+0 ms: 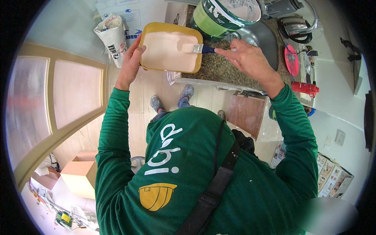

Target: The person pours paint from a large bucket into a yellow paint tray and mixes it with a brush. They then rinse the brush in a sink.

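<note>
A yellow tub [200,58] full of pale pinkish paint is held up at its left side by my left hand [131,60], fingers wrapped round the rim. My right hand [246,60] grips the dark blue handle of a paintbrush [198,48]. The brush's bristles lie in the paint, at the tub's right part, and look coated with it. Just behind and right of the tub stands a green paint bucket [213,21] with a white rim and light paint inside.
The speckled countertop [231,78] bears a metal sink [270,43], a kettle [295,29], a pink plate-like item [291,60] and a red bottle [305,89]. A white bag [111,37] stands at the far left. A glazed door [78,92] is on my left, cardboard boxes [80,176] behind it.
</note>
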